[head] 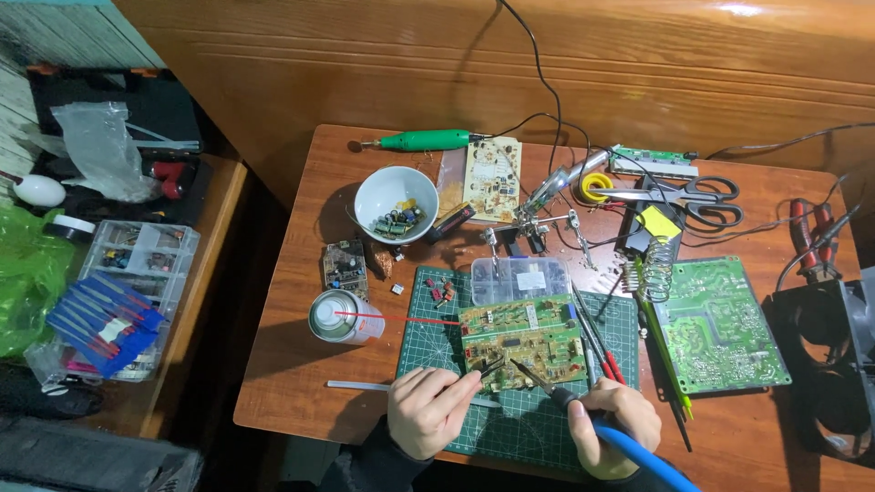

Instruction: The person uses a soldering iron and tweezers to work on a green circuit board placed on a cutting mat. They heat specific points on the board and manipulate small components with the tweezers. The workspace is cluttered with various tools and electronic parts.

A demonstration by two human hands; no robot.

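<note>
A yellow-green circuit board (521, 341) lies on a green cutting mat (524, 428) at the table's front. My left hand (428, 410) grips tweezers (490, 368) whose tips touch the board's lower left edge. My right hand (612, 426) holds a soldering iron (547, 386) with a blue handle; its tip points up-left at the same spot on the board. Both hands rest on the mat, close together.
A clear parts box (519, 279) sits behind the board, a spray can (339, 317) with a red straw to its left, a white bowl (396, 204) of components farther back. A green board (722, 321), solder stand (653, 273), scissors (693, 195), pliers (811, 235) and probes (602, 351) crowd the right.
</note>
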